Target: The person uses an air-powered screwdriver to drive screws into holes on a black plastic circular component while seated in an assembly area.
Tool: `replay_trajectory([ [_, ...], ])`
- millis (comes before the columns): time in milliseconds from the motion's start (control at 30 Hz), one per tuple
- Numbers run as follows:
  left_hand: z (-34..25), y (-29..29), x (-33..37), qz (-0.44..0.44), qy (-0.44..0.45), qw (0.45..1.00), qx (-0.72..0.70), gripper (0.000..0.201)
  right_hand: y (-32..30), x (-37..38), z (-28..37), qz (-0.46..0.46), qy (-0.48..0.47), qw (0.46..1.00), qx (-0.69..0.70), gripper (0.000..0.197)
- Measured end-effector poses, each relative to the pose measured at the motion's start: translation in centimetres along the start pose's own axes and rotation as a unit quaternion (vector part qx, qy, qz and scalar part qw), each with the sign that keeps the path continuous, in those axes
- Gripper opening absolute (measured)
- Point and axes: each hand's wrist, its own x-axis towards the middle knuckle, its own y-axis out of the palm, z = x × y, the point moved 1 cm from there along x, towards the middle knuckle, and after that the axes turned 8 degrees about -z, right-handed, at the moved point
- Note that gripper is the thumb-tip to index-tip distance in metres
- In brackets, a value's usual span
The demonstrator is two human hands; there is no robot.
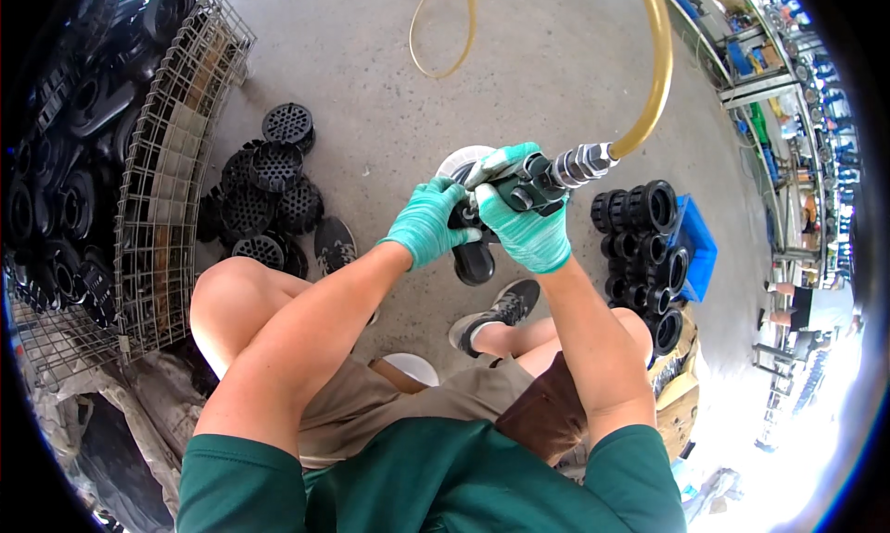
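My right hand, in a green-and-white glove, is wrapped round a black air tool. A metal coupling joins the tool to a yellow hose. My left hand, gloved the same way, is closed on a black plastic part just left of the tool. The part's rounded end hangs below my fingers; the tool's tip is hidden where the hands meet. Behind the hands, a white round object shows in part.
Black perforated round covers are heaped on the floor at left, beside a wire cage full of black parts. At right, black ringed fittings stand against a blue crate. Shelving lines the far right; another person is there.
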Motion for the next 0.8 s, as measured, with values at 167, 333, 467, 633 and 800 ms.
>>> replay_trajectory([
  [167, 0.4, 0.4, 0.1, 0.002, -0.016, 0.999, -0.037, 0.072, 0.4, 0.0, -0.1, -0.011, 0.028, 0.999, 0.038, 0.029],
  [333, 0.3, 0.3, -0.1, -0.003, 0.006, 1.000, -0.012, 0.061, 0.5, 0.0, 0.1, -0.004, 0.027, 0.999, 0.021, 0.030],
  [467, -1.1, -0.3, -0.4, -0.004, -0.026, 1.000, 0.010, 0.053, 0.2, 0.1, -0.2, -0.006, 0.015, 0.999, 0.027, 0.035],
  [633, -2.4, -0.5, -1.1, -0.050, -0.017, 0.997, 0.051, 0.049, 0.0, 0.1, -0.2, -0.001, 0.021, 1.000, 0.020, 0.035],
  [800, -1.4, -0.5, -0.9, -0.030, -0.015, 0.999, 0.016, 0.048, 0.2, 0.1, -0.1, -0.018, 0.025, 0.998, 0.052, 0.034],
])
